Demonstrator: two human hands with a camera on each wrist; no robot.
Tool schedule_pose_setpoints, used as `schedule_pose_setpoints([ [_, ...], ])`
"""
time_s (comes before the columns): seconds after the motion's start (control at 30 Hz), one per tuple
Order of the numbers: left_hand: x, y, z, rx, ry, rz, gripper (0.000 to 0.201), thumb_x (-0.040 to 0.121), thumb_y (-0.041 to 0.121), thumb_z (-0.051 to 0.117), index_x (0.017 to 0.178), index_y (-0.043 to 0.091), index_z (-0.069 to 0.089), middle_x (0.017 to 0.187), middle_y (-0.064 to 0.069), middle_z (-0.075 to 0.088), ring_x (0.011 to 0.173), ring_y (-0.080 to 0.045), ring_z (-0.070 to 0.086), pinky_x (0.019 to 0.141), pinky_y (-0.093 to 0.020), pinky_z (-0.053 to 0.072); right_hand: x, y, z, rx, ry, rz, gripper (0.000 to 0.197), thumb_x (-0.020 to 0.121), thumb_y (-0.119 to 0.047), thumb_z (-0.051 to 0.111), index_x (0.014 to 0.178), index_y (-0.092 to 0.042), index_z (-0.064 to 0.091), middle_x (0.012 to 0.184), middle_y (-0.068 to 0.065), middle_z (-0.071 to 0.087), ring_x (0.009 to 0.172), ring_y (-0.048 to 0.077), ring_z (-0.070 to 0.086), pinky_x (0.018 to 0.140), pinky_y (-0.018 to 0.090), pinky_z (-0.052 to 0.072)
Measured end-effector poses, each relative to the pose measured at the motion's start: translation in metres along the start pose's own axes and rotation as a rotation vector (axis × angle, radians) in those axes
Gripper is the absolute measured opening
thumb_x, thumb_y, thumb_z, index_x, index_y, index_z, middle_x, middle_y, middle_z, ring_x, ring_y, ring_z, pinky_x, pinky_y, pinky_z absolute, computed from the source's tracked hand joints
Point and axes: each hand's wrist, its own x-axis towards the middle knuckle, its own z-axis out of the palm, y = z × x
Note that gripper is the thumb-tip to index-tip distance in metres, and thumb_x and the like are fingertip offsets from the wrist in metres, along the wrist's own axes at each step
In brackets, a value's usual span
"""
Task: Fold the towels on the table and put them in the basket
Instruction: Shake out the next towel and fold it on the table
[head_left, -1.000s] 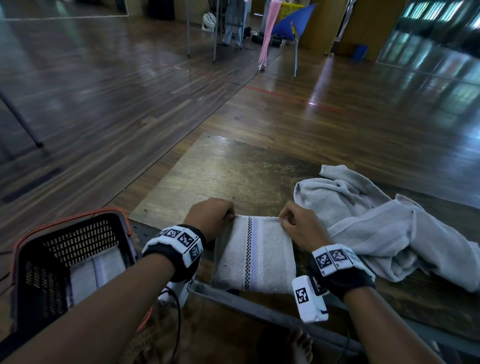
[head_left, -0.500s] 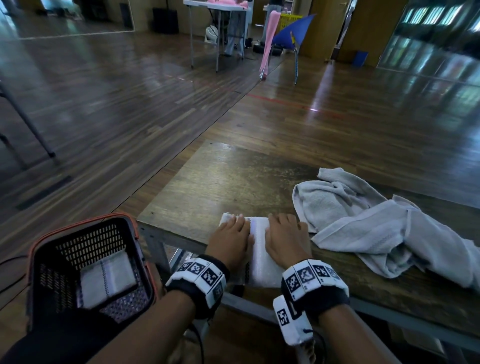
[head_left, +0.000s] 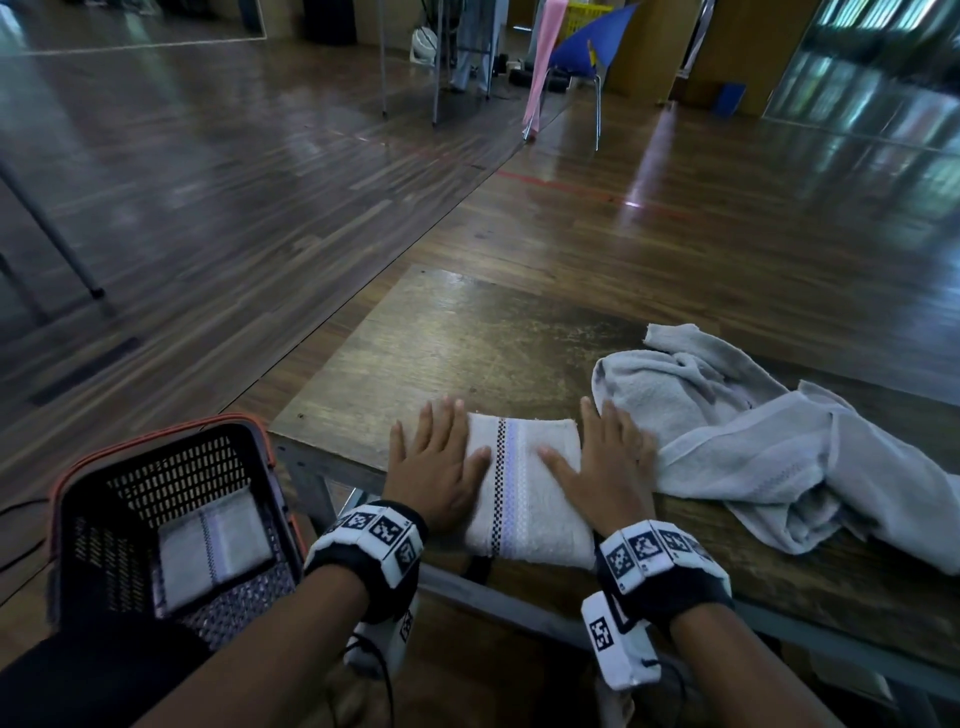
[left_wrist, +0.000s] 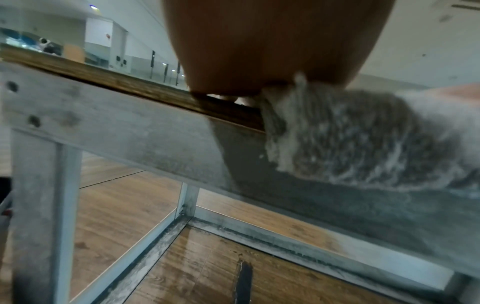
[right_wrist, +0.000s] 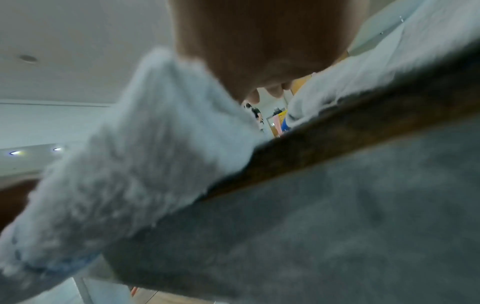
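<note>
both flat hands (head_left: 439, 470) (head_left: 605, 467) pressing folded towel (head_left: 524, 499), basket (head_left: 161, 452) only in head view

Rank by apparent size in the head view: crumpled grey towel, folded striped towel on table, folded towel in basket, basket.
1. crumpled grey towel
2. basket, though it sits nearer the camera, so unsure against 1
3. folded striped towel, partly under both hands
4. towel in the basket
</note>
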Motion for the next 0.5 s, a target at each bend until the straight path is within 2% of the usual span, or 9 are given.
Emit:
schedule_pose_setpoints([
  [0.07,-0.007,-0.008,-0.007,-0.034,-0.009,-0.061,0.063,0.097,0.05,0.017,0.149,0.015,0.009,0.159,-0.006,0.007,0.146,-0.023,0.001,0.113,-0.052,-0.007,-0.001,0.008,-0.012,-0.049,0.056,0.007,0.064,0.087,-0.06,0.043,0.137,-0.021,0.034,0.145,0.007,0.034,0.135,0.026,0.025,0.111,0.047,0.015],
  [0.1,-0.01,-0.011,-0.012,-0.066,0.036,-0.078,0.059,0.097,0.048,0.024,0.144,0.013,0.026,0.154,-0.008,0.024,0.144,-0.025,0.016,0.114,-0.052,0.002,-0.003,0.011,-0.017,-0.062,0.065,0.007,0.051,0.087,-0.056,0.045,0.125,-0.024,0.047,0.133,0.004,0.045,0.126,0.024,0.034,0.107,0.045,0.021],
  [0.13,-0.013,-0.014,-0.017,-0.091,0.108,-0.089,0.051,0.096,0.048,0.032,0.132,0.014,0.045,0.141,-0.009,0.041,0.135,-0.027,0.033,0.112,-0.05,0.017,-0.004,0.014,-0.022,-0.042,0.037,0.019,0.039,0.088,-0.054,0.045,0.112,-0.026,0.056,0.122,0.001,0.054,0.12,0.023,0.04,0.103,0.045,0.024],
  [0.17,-0.014,-0.015,-0.021,-0.106,0.174,-0.105,0.043,0.093,0.048,0.038,0.116,0.016,0.057,0.124,-0.007,0.053,0.12,-0.028,0.047,0.104,-0.046,0.031,-0.006,0.016,-0.025,0.014,-0.03,0.045,0.034,0.089,-0.054,0.044,0.099,-0.028,0.061,0.114,-0.002,0.059,0.117,0.022,0.042,0.1,0.045,0.025],
  [0.23,-0.017,-0.016,-0.03,-0.15,0.159,-0.151,0.035,0.088,0.051,0.046,0.088,0.019,0.059,0.097,-0.004,0.06,0.092,-0.025,0.056,0.08,-0.036,0.045,-0.009,0.018,-0.027,0.163,-0.178,0.116,0.038,0.087,-0.059,0.044,0.089,-0.028,0.067,0.109,-0.005,0.064,0.12,0.023,0.043,0.102,0.047,0.023],
  [0.3,-0.02,-0.015,-0.032,-0.289,0.013,-0.185,0.037,0.086,0.054,0.051,0.073,0.02,0.052,0.078,-0.002,0.061,0.073,-0.019,0.057,0.062,-0.029,0.044,-0.011,0.017,-0.025,0.229,-0.234,0.149,0.043,0.08,-0.064,0.051,0.09,-0.026,0.068,0.108,-0.006,0.066,0.118,0.022,0.046,0.103,0.048,0.023],
  [0.37,-0.021,-0.013,-0.032,-0.424,-0.04,-0.219,0.04,0.085,0.051,0.057,0.064,0.019,0.049,0.063,0.002,0.057,0.059,-0.011,0.053,0.049,-0.025,0.036,-0.01,0.016,-0.023,0.277,-0.272,0.174,0.044,0.074,-0.065,0.058,0.077,-0.022,0.067,0.093,-0.007,0.067,0.102,0.018,0.055,0.096,0.046,0.03],
  [0.43,-0.023,-0.01,-0.028,-0.435,-0.034,-0.236,0.045,0.086,0.047,0.058,0.056,0.017,0.045,0.054,0.004,0.048,0.05,-0.009,0.046,0.044,-0.024,0.029,-0.008,0.014,-0.023,0.391,-0.347,0.214,0.043,0.072,-0.058,0.065,0.056,-0.019,0.056,0.067,-0.005,0.06,0.077,0.017,0.057,0.085,0.041,0.039],
  [0.5,-0.025,-0.004,-0.027,-0.453,-0.031,-0.252,0.045,0.088,0.043,0.058,0.054,0.016,0.043,0.053,0.003,0.045,0.05,-0.012,0.044,0.044,-0.025,0.028,-0.01,0.012,-0.028,0.483,-0.388,0.242,0.044,0.074,-0.046,0.069,0.049,-0.019,0.046,0.057,-0.002,0.05,0.063,0.017,0.051,0.07,0.034,0.04],
])
